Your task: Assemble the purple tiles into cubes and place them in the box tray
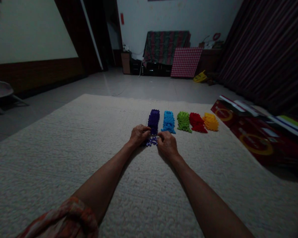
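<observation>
Patterned sleeve (pixel 73 216) foremost, left hand (pixel 139 135) and right hand (pixel 168 144) flank, about equally close, the near end of a purple stack (pixel 154 120) pointing lengthwise away; fingers curled, grip unclear.

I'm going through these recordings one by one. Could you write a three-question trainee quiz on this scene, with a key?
1. Fill in the missing colour, left to right: purple pile, blue pile, ____ pile, red pile, yellow pile.

2. Which pile is nearest to both the left hand and the right hand?
A) red
B) purple
C) yellow

3. True or false: all five piles lie on the pale mat.

Key:
1. Green: the green pile sits between blue and red.
2. B
3. True
</observation>
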`<state>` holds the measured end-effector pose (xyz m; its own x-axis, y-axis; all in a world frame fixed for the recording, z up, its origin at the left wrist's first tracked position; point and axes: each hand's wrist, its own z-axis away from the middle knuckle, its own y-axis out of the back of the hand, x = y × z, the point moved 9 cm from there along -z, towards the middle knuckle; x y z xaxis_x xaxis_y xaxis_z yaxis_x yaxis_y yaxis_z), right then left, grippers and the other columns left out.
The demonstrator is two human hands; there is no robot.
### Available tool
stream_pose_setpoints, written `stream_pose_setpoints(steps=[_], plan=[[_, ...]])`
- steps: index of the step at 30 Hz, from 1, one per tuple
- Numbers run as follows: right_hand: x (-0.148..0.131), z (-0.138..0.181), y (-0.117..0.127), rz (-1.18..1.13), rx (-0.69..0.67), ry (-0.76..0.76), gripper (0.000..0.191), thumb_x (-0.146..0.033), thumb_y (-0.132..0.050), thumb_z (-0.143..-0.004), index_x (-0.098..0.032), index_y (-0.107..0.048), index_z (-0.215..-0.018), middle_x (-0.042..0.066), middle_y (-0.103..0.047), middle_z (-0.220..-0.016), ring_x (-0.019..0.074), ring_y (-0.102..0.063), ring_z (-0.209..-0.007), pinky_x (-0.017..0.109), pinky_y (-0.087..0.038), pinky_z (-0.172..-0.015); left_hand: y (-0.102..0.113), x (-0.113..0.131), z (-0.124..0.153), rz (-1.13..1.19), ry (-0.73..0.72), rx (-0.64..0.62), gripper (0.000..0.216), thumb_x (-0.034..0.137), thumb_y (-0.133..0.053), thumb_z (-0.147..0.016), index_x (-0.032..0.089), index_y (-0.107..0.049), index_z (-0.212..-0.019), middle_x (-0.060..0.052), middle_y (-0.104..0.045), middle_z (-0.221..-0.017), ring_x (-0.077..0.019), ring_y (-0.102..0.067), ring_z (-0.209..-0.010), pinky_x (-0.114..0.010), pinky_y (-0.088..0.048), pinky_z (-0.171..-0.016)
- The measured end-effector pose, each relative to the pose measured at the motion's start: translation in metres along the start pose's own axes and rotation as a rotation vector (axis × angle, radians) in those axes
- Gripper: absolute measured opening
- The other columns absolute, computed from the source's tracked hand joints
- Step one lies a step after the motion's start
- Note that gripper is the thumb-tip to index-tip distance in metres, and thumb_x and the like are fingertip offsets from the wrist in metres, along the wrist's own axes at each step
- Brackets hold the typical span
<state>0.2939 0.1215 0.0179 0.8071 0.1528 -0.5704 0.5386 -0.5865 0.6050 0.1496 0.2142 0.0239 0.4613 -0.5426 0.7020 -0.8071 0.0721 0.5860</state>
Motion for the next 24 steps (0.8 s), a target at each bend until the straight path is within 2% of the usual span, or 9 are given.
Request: stream_pose_setpoints(steps=[14,20,24], plan=[[0.000,-0.001,0.005,-0.029,0.029,0.000,0.023,-0.010,-0.052,-0.076,-0.021,-0.071,-0.083,0.009,-0.071,-0.088,0.0236,-0.065,-0.084,0.037,-0.052,-0.083,0.002,-0.008,-0.002,0.012,0.014,0.064,0.019,0.014,-0.069,-0.079,0.022,-0.081,-0.091,-0.005,-0.078,-0.091,-0.0199,-0.072,-0.086,-0.033,-0.057,-0.085],[-0.003,0.000,0.011,-0.058,0.015,-0.023,0.016,-0.012,-0.056,-0.074,-0.021,-0.069,-0.076,0.006,-0.069,-0.082,0.0202,-0.062,-0.072,0.034,-0.051,-0.074,0.005,-0.008,-0.002,0.073,0.066,0.056,0.018,0.011,-0.067,-0.082,0.019,-0.080,-0.091,-0.006,-0.079,-0.099,-0.0196,-0.074,-0.093,-0.029,-0.058,-0.088],[-0.011,0.005,0.010,0.017,-0.012,0.012,0.011,-0.017,-0.061,-0.076,-0.020,-0.070,-0.081,0.008,-0.066,-0.084,0.0219,-0.061,-0.077,0.035,-0.051,-0.076,0.006,-0.007,-0.002,0.072,0.066,0.055,0.018,0.010,-0.067,-0.082,0.019,-0.080,-0.090,-0.006,-0.080,-0.098,-0.0202,-0.074,-0.094,-0.030,-0.057,-0.089]])
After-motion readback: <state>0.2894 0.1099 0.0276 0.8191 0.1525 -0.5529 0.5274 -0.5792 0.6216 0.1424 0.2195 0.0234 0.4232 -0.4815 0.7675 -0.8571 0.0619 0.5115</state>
